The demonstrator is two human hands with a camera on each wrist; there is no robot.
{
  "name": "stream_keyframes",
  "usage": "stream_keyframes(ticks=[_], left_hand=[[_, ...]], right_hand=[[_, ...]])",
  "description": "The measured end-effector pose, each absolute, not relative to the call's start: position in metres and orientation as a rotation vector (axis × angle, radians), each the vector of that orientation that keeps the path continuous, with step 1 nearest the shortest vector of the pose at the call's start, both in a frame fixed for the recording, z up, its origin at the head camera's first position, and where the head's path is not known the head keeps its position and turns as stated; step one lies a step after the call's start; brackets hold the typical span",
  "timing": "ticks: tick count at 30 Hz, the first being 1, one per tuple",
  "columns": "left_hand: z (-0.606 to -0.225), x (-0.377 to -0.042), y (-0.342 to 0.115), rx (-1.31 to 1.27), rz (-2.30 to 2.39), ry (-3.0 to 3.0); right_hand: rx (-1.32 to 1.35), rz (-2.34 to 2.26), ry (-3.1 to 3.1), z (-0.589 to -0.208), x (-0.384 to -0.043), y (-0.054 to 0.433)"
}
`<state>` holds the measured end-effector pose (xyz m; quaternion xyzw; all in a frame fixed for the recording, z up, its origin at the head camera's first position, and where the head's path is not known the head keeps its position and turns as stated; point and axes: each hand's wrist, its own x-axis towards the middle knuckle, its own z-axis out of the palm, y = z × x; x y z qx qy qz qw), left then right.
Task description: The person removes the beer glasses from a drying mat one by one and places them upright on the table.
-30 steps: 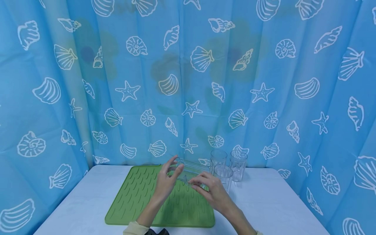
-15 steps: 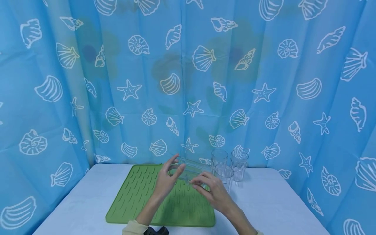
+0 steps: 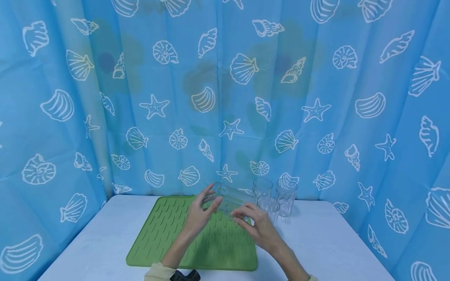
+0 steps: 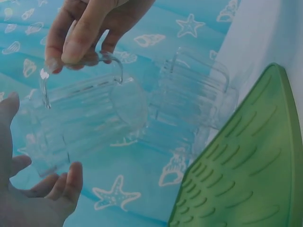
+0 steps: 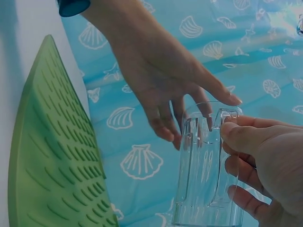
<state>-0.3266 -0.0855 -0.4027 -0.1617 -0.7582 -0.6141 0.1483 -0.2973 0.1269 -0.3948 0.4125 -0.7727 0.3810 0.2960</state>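
Observation:
A clear glass mug (image 3: 230,195) is held tilted in the air over the green mat (image 3: 165,234), its mouth toward the left. My right hand (image 3: 258,226) pinches the mug's handle between thumb and fingers, as the right wrist view shows on the glass mug (image 5: 201,184). At the mouth end, my left hand (image 3: 197,214) is spread with thumb and fingers apart. In the left wrist view, the fingertips of the left hand (image 4: 40,198) lie right at the rim of the mug (image 4: 94,118).
Behind the right hand, three clear glasses (image 3: 286,199) stand close together on the white table (image 3: 316,242), right of the mat. A blue curtain (image 3: 225,78) with white shell prints hangs behind and along both sides.
The mug has tilted a little more, with its mouth end higher. My right hand has shifted slightly right with the handle. The left hand has barely moved.

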Motion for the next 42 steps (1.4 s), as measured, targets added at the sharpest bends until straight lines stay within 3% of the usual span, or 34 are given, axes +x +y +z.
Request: stream_keyframes(ticks=[11,23,31,42], left_hand=[[-0.411,-0.321,-0.102,-0.512,-1.744,-2.242],[-0.433,-0.308,-0.155,-0.420,-1.202,-2.619],[-0.451,-0.292,-0.189,-0.389,-0.850,-2.966],[-0.467,-0.289,-0.210,-0.215,-0.621,-3.241]], right_hand=[[1.034,1.131,-2.087,-0.388,-0.298,0.133],[1.008,1.231,-2.027,-0.379,-0.295,0.150],[0.971,1.220,-2.034,-0.362,-0.273,0.160],[0.864,1.153,-2.100,-0.382,-0.287,0.205]])
